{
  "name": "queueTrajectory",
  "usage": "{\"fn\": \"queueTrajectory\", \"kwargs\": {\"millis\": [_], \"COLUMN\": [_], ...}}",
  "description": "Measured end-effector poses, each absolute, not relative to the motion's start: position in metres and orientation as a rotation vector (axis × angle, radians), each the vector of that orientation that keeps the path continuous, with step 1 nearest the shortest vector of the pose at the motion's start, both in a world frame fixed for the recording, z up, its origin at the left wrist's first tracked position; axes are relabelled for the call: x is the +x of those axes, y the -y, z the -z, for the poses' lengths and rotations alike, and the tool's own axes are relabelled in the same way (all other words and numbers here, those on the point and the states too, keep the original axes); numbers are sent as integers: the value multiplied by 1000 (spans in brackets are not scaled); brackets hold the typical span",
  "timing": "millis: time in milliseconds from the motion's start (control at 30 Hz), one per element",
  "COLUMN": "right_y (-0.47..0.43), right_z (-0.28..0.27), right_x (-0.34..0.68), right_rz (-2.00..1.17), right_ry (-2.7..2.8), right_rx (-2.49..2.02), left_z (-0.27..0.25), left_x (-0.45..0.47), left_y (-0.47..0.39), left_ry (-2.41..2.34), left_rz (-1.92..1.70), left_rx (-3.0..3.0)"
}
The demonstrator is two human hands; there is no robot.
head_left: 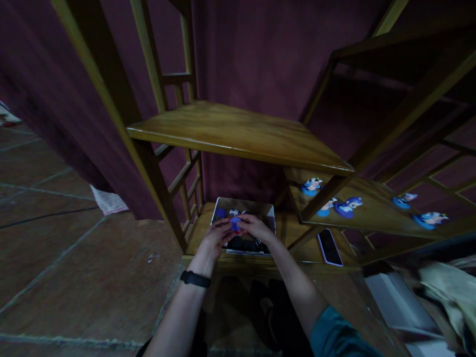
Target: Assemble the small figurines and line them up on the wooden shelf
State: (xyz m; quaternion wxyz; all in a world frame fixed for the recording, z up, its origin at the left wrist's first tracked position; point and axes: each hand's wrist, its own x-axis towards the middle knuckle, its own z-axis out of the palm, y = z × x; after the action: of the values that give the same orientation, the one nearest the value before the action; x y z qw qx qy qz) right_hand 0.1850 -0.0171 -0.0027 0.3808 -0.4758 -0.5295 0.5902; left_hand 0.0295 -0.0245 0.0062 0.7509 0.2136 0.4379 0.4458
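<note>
Over an open white box [274, 223] on the low shelf, both of my hands hold a small purple-blue figurine [235, 224]. My left hand [216, 234] has its fingers closed on the figurine's left side and wears a black wristband. From the other side, my right hand [255, 227] grips it with thumb and fingers. What the figurine depicts is too small and partly covered to make out. Inside the box lie several small items, among them a round purple piece [221, 212], a white figure [234, 212] and dark pieces [241, 243].
A wooden shelf board [230, 131] juts out above my hands. Several blue-based figurines, including a purple-haired one [348, 207], stand on the right shelf. A phone [329, 247] lies on the low shelf. Wooden posts frame the unit; a grey box [403, 302] sits at lower right.
</note>
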Motion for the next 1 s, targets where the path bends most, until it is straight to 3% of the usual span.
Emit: {"fn": "queueTrajectory", "kwargs": {"millis": [433, 633, 1000], "right_y": [11, -7, 14], "right_z": [-3, 15, 42], "right_x": [198, 233, 244], "right_rz": [-1399, -854, -502], "right_ry": [1183, 1402, 2165], "right_rx": [-1167, -1746, -2181], "left_z": [-6, -8, -5], "left_x": [35, 25, 18], "left_y": [23, 18, 11], "left_ry": [-953, -995, -1053], "left_rz": [-1038, -1096, -1082], "left_rx": [358, 270, 175]}}
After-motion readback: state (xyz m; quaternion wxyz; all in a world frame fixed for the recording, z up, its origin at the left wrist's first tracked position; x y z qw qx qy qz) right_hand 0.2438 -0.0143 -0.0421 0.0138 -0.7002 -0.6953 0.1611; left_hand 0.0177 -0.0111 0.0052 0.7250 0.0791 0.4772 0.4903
